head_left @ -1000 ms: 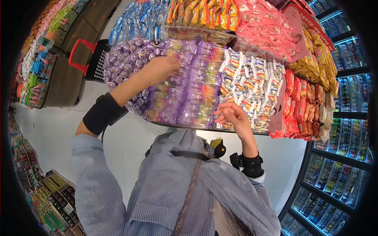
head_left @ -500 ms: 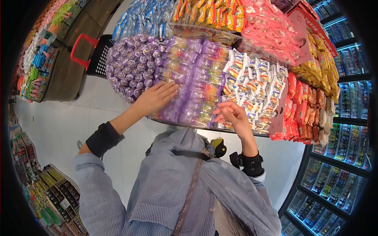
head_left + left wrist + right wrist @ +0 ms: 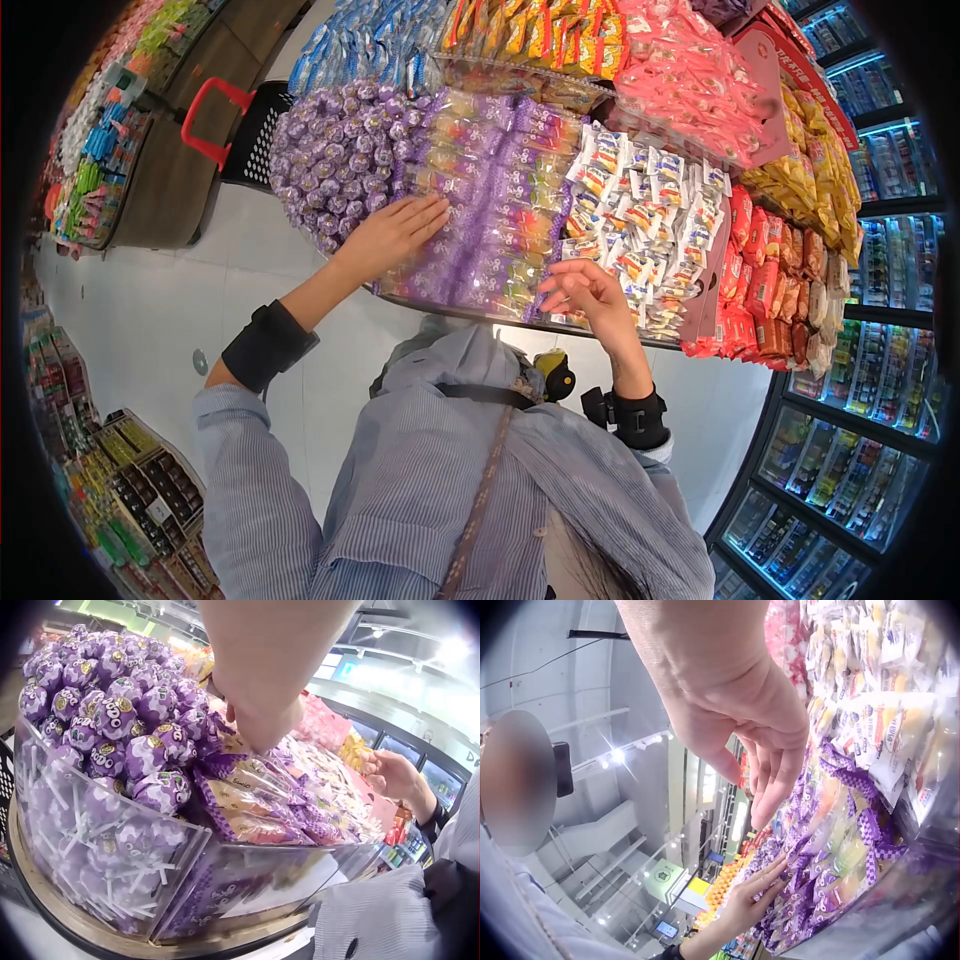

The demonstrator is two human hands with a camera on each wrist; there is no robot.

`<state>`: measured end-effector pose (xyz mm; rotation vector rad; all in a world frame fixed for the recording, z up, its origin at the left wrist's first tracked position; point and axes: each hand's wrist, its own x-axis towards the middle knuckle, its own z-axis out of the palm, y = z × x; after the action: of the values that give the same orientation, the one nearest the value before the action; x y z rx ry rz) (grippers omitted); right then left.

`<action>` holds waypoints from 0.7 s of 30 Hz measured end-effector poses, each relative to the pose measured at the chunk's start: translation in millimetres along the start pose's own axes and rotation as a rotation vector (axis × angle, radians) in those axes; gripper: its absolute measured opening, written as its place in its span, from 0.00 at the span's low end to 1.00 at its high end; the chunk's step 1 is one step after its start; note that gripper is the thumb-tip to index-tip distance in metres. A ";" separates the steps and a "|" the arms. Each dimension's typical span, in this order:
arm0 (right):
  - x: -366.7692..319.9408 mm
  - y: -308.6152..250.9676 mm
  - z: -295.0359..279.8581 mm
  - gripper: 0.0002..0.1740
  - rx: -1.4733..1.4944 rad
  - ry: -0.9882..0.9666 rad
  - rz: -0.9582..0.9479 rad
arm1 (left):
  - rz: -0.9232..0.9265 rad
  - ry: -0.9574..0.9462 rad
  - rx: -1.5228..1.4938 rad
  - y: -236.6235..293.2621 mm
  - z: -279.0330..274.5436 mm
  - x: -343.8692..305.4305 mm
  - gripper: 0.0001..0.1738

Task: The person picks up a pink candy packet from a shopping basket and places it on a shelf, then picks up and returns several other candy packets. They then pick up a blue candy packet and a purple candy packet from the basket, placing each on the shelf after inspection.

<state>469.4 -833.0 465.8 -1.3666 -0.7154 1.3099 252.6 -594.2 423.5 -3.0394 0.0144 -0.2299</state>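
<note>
Flat and with fingers extended, my left hand (image 3: 390, 237) rests on the left part of the purple checkered packets (image 3: 470, 205). In the left wrist view the same hand (image 3: 262, 720) lies over those packets (image 3: 247, 795), its fingertips partly hidden. My right hand (image 3: 597, 300) hovers at the front edge, between the purple packets and the white wrapped sweets (image 3: 640, 220), fingers loosely bent and nothing seen in them. The right wrist view shows this hand (image 3: 742, 727) hanging beside the packets (image 3: 817, 877). Purple round lollipops (image 3: 335, 160) are heaped left of my left hand.
Behind are blue packets (image 3: 370, 45), orange packets (image 3: 540, 35) and pink packets (image 3: 690, 90). Red packets (image 3: 740, 270) lie at the right. A black basket with a red handle (image 3: 205, 120) stands left. Clear plastic walls (image 3: 105, 847) edge the display. Lit shelves (image 3: 890, 260) stand far right.
My left hand has come from the back of the purple packets toward the front, and its fingers are now extended flat. My right hand has hardly moved.
</note>
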 end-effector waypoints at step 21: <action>18.8 23.8 -12.2 0.13 0.086 -0.206 0.014 | -0.477 0.160 -0.119 65.8 -44.1 3.6 0.24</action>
<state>479.3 -825.1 435.6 -1.1805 -0.7798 1.4903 249.4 -663.8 461.3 -3.0810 -0.7133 -0.5214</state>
